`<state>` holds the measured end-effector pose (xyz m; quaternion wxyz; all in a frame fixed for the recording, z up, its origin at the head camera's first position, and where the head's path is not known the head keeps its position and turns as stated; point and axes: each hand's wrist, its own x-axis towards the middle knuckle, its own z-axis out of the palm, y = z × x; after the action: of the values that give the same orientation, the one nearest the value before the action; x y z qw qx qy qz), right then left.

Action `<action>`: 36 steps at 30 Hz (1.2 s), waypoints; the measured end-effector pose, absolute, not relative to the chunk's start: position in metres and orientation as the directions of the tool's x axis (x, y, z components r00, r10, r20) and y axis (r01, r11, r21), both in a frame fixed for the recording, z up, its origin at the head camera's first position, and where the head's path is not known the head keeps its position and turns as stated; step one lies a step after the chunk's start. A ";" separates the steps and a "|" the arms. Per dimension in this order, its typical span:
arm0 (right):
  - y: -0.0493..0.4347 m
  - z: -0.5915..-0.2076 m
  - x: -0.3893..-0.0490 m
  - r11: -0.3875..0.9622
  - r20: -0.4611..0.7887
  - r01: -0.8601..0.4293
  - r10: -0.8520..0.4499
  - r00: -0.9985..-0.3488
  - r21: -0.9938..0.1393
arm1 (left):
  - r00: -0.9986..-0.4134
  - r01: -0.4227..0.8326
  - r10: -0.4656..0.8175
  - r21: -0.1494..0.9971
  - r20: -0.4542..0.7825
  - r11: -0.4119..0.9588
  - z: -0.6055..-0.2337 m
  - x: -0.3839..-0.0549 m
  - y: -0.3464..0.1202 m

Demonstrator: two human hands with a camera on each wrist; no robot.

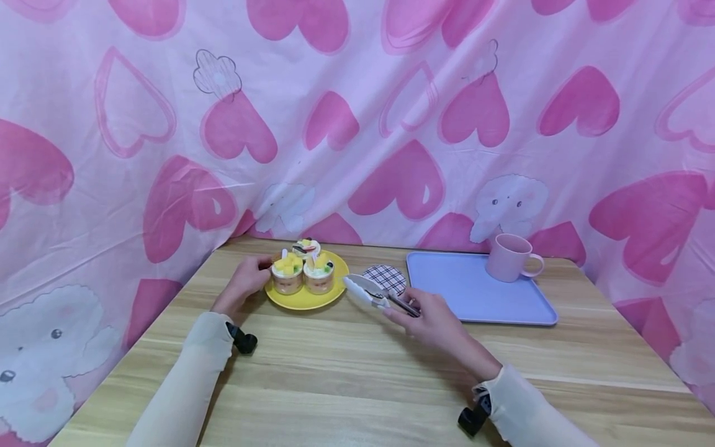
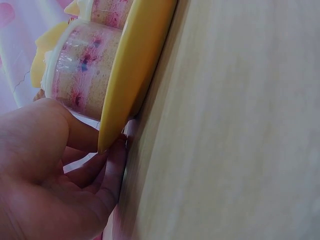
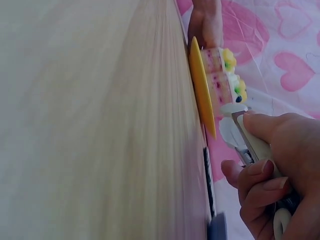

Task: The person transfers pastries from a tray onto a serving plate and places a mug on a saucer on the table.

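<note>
My left hand [image 1: 246, 282] pinches the left rim of a yellow plate [image 1: 301, 302], thumb above and fingers underneath in the left wrist view. Three clear cups of dessert stand together on that plate: a front left cup [image 1: 287, 282] and a front right cup [image 1: 319, 282], topped with yellow cubes and cream, and a back cup [image 1: 306, 248], partly hidden. Pink and tan layers show through the wall of the nearest dessert cup [image 2: 82, 70]. In my right hand [image 1: 436, 318] is a pair of tongs [image 1: 368, 290], white scalloped tips pointing at the plate's right edge, above the table.
A round checked coaster [image 1: 393, 277] lies behind the tongs, partly covered by them. On the right, a blue tray [image 1: 469, 298] carries a pink mug [image 1: 506, 264] at its back right corner. The wooden table [image 1: 335, 379] backs onto a pink heart-patterned cloth [image 1: 391, 112].
</note>
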<state>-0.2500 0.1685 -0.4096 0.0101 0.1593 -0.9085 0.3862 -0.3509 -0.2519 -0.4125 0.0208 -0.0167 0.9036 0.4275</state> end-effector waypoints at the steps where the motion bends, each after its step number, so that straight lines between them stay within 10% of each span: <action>1: 0.171 -0.410 -0.250 0.654 0.145 -0.297 -0.278 -0.950 -0.695 | -0.998 -0.050 -0.014 0.772 -0.053 0.634 -0.412 -0.351 -0.252; 36: 0.225 -0.412 -0.246 0.757 0.114 -0.158 -0.110 -0.987 -0.635 | -0.999 -0.041 -0.008 0.774 -0.047 0.632 -0.416 -0.350 -0.253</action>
<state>-0.2455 0.2253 -0.4122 0.0349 0.0714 -0.9365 0.3414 -0.3504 -0.2533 -0.4156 0.0193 -0.0137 0.9032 0.4287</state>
